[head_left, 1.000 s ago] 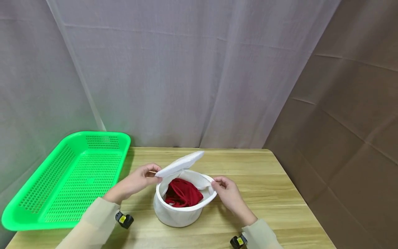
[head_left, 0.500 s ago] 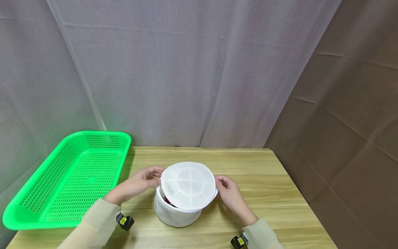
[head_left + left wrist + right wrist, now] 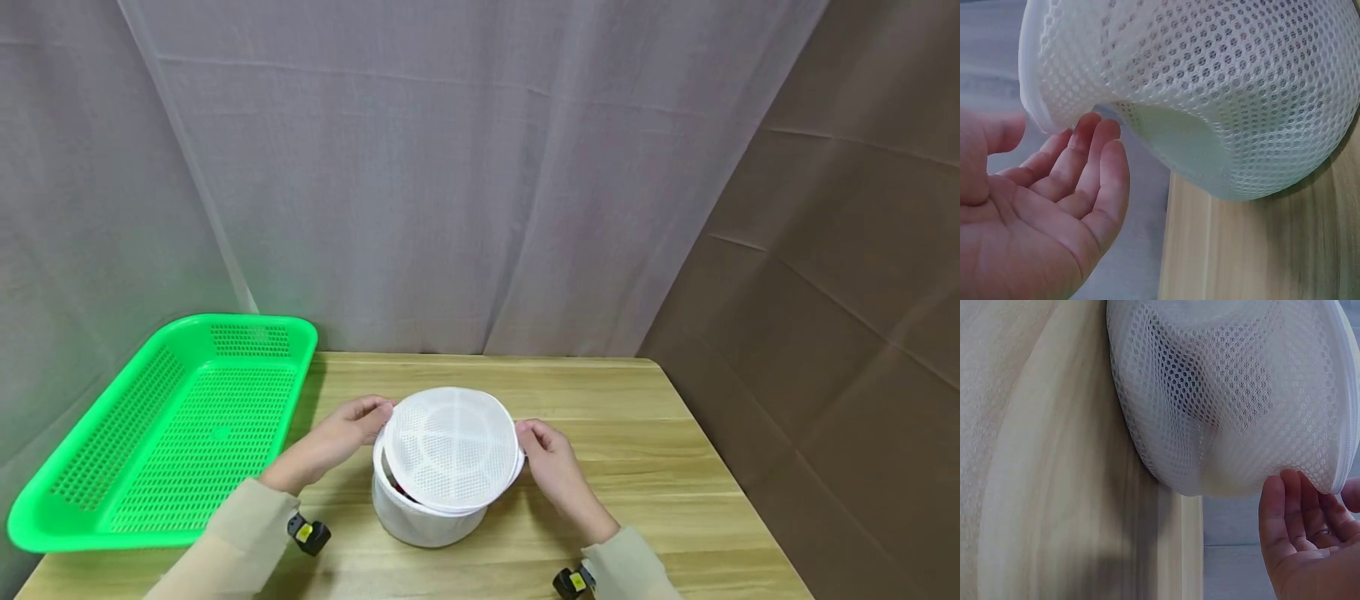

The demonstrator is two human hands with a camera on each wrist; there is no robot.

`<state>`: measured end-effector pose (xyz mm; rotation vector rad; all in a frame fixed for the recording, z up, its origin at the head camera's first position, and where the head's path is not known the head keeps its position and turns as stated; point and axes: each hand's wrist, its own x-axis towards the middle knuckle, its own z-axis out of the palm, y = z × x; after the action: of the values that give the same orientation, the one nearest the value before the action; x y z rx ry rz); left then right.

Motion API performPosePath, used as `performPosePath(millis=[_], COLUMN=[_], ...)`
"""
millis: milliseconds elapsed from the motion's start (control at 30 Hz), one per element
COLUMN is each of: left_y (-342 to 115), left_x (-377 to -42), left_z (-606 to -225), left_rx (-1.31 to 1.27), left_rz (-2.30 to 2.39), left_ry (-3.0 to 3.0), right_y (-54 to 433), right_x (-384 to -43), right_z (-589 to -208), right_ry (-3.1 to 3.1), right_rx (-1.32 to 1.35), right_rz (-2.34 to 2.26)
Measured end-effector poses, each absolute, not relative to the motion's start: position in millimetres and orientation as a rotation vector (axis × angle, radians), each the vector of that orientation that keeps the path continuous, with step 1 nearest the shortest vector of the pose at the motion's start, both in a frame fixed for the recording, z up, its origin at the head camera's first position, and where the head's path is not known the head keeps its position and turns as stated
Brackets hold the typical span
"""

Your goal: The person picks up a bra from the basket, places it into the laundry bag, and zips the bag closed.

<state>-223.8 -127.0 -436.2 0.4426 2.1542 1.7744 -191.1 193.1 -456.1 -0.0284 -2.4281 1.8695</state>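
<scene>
A round white mesh laundry bag (image 3: pixel 427 523) stands on the wooden table, its mesh lid (image 3: pixel 453 450) lying tilted over the opening. A gap shows along the lid's front left edge, with a sliver of dark red cloth (image 3: pixel 401 490) inside; the rest of the cloth is hidden. My left hand (image 3: pixel 347 433) pinches the bag's edge at the left, thumb on top. In the left wrist view, curled fingers (image 3: pixel 1107 169) sit under the rim. At the right, my right hand (image 3: pixel 551 458) pinches the rim near the zip (image 3: pixel 1349 425), its fingers (image 3: pixel 1275 512) against the mesh.
A green plastic basket (image 3: pixel 300 367) with a perforated base stands to the left on the table (image 3: pixel 645 467). Grey curtain (image 3: pixel 375 208) hangs behind the table, and a brown cloth wall (image 3: pixel 825 333) runs along the right side.
The raised lid has come down over the opening, covering most of the red cloth. My left thumb has shifted onto the lid's left edge. My right hand has stayed at the right rim.
</scene>
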Motion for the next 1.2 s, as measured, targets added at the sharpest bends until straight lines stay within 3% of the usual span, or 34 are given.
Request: performPosePath(millis=[400, 900, 1200], left_y=[-116.9, -109.0, -105.8], left_x=[-219.5, -217.7, -218.3], left_z=[-436.0, -432.6, -431.6], left_rx=[0.370, 0.601, 0.564], left_rz=[1.700, 1.699, 1.691], left_ry=[2.294, 2.246, 2.277], right_y=[192.3, 190.3, 188.0], right_x=[-188.6, -188.3, -192.9], right_z=[-461.1, -456.8, -456.8], right_ry=[-2.461, -2.409, -2.478], right_rx=[0.036, 0.182, 0.206], right_rz=[1.811, 1.847, 1.799])
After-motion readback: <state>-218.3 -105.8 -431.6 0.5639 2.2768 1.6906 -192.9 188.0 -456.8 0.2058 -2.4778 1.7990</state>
